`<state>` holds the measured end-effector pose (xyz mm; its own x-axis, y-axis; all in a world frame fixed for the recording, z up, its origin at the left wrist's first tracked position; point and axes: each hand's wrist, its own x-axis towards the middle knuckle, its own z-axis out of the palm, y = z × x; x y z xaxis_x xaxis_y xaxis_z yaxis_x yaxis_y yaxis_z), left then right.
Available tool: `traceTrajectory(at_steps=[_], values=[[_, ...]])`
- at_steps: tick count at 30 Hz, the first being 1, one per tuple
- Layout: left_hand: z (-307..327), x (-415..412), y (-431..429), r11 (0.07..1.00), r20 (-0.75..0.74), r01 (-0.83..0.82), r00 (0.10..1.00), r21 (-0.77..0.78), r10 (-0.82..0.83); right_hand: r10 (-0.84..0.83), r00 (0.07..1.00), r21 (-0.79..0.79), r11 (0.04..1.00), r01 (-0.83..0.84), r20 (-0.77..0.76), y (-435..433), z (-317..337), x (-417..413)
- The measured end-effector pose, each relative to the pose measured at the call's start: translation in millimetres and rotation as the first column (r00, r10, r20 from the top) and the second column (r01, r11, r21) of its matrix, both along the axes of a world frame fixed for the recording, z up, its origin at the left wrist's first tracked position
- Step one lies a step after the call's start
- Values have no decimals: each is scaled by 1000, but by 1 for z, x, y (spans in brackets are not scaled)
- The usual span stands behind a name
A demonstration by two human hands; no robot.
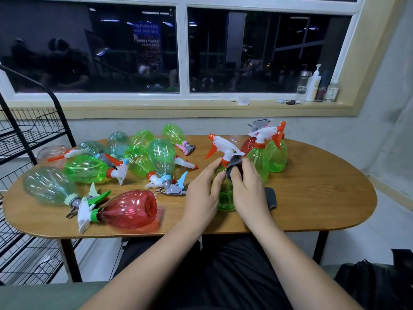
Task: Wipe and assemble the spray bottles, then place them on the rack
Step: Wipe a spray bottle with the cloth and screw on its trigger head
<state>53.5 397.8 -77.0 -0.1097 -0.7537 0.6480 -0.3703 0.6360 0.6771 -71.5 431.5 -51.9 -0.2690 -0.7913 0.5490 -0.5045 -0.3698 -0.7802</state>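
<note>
A green spray bottle (pixel 226 199) is held upright on the wooden table (pixel 312 198), near the front edge, between both hands. The left hand (pixel 204 186) is curled round the bottle's left side, with thumb and fingers closed on the shoulder just below the orange collar. The right hand (pixel 248 191) is closed on a dark grey cloth (pixel 234 166), which is pressed against the neck and right shoulder of the bottle. A loose end of the cloth is laid on the table just beside the right wrist. The bottle body is translucent and is fitted with a white trigger head (pixel 225 148), its orange nozzle and lever pointed left. Just behind and to the right, three assembled bottles are stood upright close together: two upright green bottles (pixel 278 159) and an upright red bottle (pixel 249 145). Across the left half of the table, many bottles in green, pale blue, pink and red are laid on their sides, with a lying red bottle (pixel 129 209) nearest the front edge. A black wire rack (pixel 33 130) is stood beside the table's left end.
</note>
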Motion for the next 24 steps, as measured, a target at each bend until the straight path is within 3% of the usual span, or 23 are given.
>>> traceTrajectory(at_steps=[9, 24], values=[[2, -2, 3, 996, 46, 37, 998, 81, -41, 12, 998, 29, 1000, -10, -58, 10, -21, 2], [0, 0, 2, 994, 85, 17, 996, 111, -26, 43, 990, 360, 933, 8, -133, 22, -12, -33]])
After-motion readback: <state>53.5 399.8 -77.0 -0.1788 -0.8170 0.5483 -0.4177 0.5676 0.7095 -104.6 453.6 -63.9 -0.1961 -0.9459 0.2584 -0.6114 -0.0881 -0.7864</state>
